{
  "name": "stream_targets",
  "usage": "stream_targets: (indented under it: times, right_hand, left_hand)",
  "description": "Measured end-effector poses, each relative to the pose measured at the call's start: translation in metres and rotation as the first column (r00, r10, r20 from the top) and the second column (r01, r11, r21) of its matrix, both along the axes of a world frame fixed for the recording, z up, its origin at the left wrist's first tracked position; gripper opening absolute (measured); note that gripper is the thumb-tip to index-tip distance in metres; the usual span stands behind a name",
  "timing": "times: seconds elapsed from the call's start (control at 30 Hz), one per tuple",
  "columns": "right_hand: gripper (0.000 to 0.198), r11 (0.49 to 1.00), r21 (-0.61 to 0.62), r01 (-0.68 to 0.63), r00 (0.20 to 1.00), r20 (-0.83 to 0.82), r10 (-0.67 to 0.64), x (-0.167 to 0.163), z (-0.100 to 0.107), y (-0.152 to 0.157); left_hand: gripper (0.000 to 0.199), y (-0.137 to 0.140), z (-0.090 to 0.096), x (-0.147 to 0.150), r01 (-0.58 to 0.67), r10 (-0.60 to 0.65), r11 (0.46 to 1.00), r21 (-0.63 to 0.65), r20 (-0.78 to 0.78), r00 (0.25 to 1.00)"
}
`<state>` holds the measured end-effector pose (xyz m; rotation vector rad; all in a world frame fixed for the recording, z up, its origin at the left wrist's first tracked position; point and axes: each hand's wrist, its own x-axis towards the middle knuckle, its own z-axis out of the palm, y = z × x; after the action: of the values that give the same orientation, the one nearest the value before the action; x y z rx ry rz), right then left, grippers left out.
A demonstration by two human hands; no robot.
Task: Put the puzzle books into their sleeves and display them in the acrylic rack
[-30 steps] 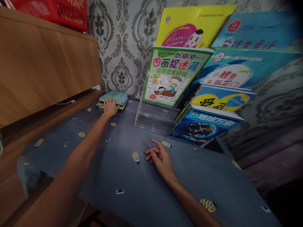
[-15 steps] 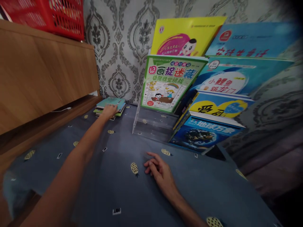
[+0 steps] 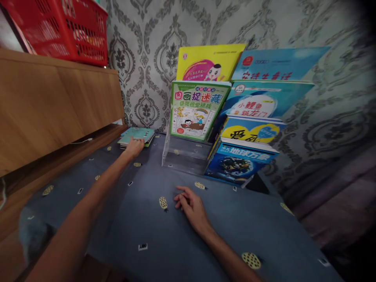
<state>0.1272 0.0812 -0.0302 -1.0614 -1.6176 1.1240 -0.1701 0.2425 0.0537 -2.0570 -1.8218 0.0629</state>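
Note:
At the far end of the table, my left hand (image 3: 135, 147) is on a small stack of thin books. Its fingers are bent over the near edge of the light-blue top book (image 3: 138, 133), and the thumb is hard to make out. My right hand (image 3: 192, 207) rests over the cloth, fingers loosely curled and apart, holding nothing. Beyond it stands a clear acrylic book rack (image 3: 185, 161). The rack's left side holds a green picture book (image 3: 192, 111) in front of a yellow book (image 3: 210, 55). On its right side are several blue books, with a globe-covered one (image 3: 235, 164) at the front.
A blue-grey tablecloth (image 3: 117, 219) with pineapple prints covers the table. To the left is a wooden cabinet (image 3: 58, 105) with a red plastic basket (image 3: 58, 31) on top. Patterned wallpaper (image 3: 158, 35) rises behind, and a dark curtain-like fabric (image 3: 337, 203) hangs at the right.
The view has tilted up and shifted slightly. My left hand stays at the book stack, whose books look more closely aligned now. My right hand keeps its loose pose near the same spot.

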Motion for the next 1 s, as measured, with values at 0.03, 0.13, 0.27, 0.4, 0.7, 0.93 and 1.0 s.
stream_targets:
  times: [0.03, 0.13, 0.27, 0.4, 0.7, 0.93, 1.0]
  right_hand:
    - [0.037, 1.000, 0.003, -0.006, 1.000, 0.003, 0.005, 0.000, 0.000, 0.000]
    - [0.037, 1.000, 0.009, -0.022, 1.000, 0.004, 0.022, 0.001, 0.001, 0.000]
    - [0.034, 0.999, 0.030, -0.033, 0.999, -0.015, 0.034, 0.001, -0.002, 0.002]
    - [0.035, 0.999, 0.042, -0.008, 0.999, -0.043, 0.010, 0.000, -0.006, 0.004]
    - [0.035, 0.993, 0.114, 0.010, 0.999, 0.046, -0.015, 0.002, -0.006, -0.004]
    - [0.029, 0.927, 0.365, -0.088, 0.949, 0.313, -0.033, 0.000, 0.004, -0.020]
    - [0.029, 0.910, 0.392, -0.132, 0.937, 0.349, -0.014, 0.001, 0.007, -0.027]
  left_hand:
    - [0.030, -0.011, 0.000, 0.004, -0.003, 0.003, 1.000, 0.002, -0.013, 1.000]
    - [0.027, -0.047, -0.003, 0.019, -0.011, 0.010, 1.000, -0.006, -0.055, 0.998]
    - [0.030, -0.109, -0.007, 0.047, -0.002, -0.002, 0.999, -0.040, -0.092, 0.996]
    - [0.024, -0.176, -0.008, 0.085, 0.075, -0.080, 0.995, -0.068, -0.074, 0.994]
    - [0.026, -0.164, -0.009, 0.069, 0.139, -0.100, 0.982, -0.128, 0.273, 0.957]
    - [0.036, -0.130, -0.055, 0.007, -0.095, 0.109, 0.994, -0.056, 0.379, 0.919]
    - [0.038, -0.133, -0.062, 0.005, -0.073, 0.083, 0.997, -0.039, 0.399, 0.913]
